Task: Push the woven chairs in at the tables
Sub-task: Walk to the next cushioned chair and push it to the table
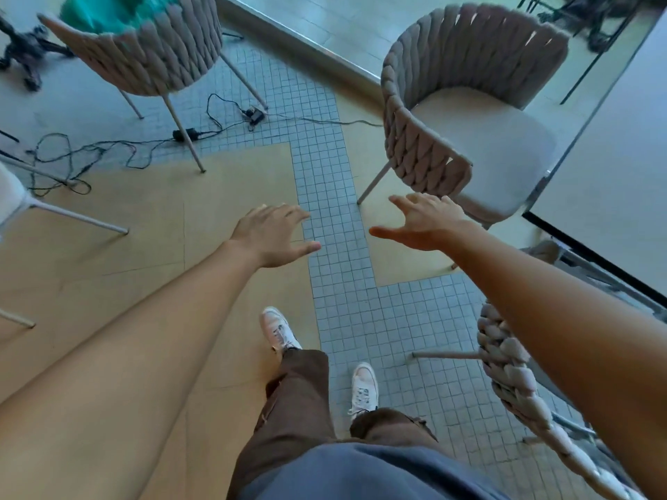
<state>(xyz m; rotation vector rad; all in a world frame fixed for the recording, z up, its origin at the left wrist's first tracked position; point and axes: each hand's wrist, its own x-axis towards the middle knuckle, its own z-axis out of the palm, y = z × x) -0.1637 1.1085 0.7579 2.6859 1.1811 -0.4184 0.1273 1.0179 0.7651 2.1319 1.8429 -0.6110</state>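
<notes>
nearest to me, low at the right edge, the braided back of a woven chair (pixel 512 366) sits partly under my right forearm, already close in beside the white table (pixel 613 167); how far its seat is tucked i cannot tell. my feet in white sneakers (pixel 279 332) stand on the grey mosaic tile strip (pixel 325 175). both arms are stretched forward. left hand (pixel 274 234) is open, fingers loosely spread, palm down, holding nothing, over the floor and well clear of any chair. right hand (pixel 424 220) is also open and empty, thumb splayed toward the left hand, fingers pointing at the near end of the backrest of the target woven chair (pixel 433 138); just short of it, contact not visible. that chair stands angled, its cushioned seat (pixel 480 142) mostly out from the table edge, so i judge it not yet pushed in. handling estimate: thin metal legs and rope weave suggest a light frame; the weave looks soft and should give a little under the palm, the rim inside it stiff. best hold is the top rim of the curved back, one hand on each side, pushing toward the table; legs should slide on tile but may catch at the joints. beyond, upper left, another woven chair (pixel 151 48) with something teal (pixel 108 12) on its seat, and loose black cables (pixel 108 149) on the floor near its legs, a snag risk.
</notes>
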